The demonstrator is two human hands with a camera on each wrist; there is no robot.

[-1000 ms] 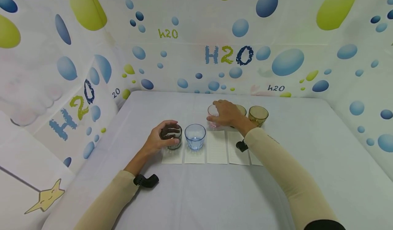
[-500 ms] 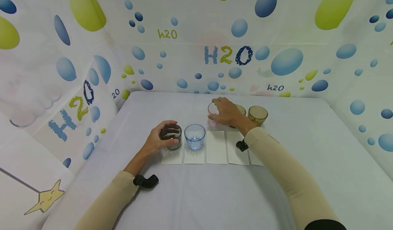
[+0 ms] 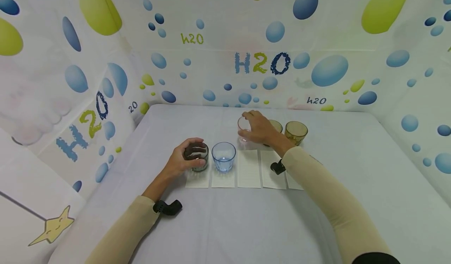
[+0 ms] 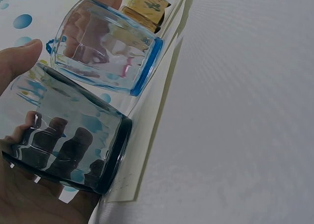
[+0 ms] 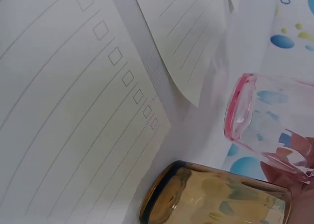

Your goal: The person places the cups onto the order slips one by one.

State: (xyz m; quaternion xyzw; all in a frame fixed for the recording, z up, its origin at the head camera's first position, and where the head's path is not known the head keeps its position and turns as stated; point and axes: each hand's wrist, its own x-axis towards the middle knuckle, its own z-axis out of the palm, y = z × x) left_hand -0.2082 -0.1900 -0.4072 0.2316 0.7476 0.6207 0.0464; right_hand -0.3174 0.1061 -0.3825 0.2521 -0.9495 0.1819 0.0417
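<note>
Left hand (image 3: 183,158): fingers curled round the dark glass (image 3: 198,157), which stands on the leftmost paper card (image 3: 197,181), just left of the blue glass (image 3: 223,156).
Right hand (image 3: 260,129): grips the pink glass (image 3: 243,128) from above and the side, beyond and slightly left of the blue glass; in the right wrist view its base is clear of the cloth.
Blue glass: upright on the second card (image 3: 223,180), touched by neither hand.
Amber glasses: one (image 3: 296,132) stands free, far right of the blue glass; another (image 3: 276,126) is partly hidden behind the right hand, just beside the pink glass.
Bare cards: three lined cards (image 3: 248,169) lie in a row right of the blue glass.
Table (image 3: 225,225): covered in pale cloth.
</note>
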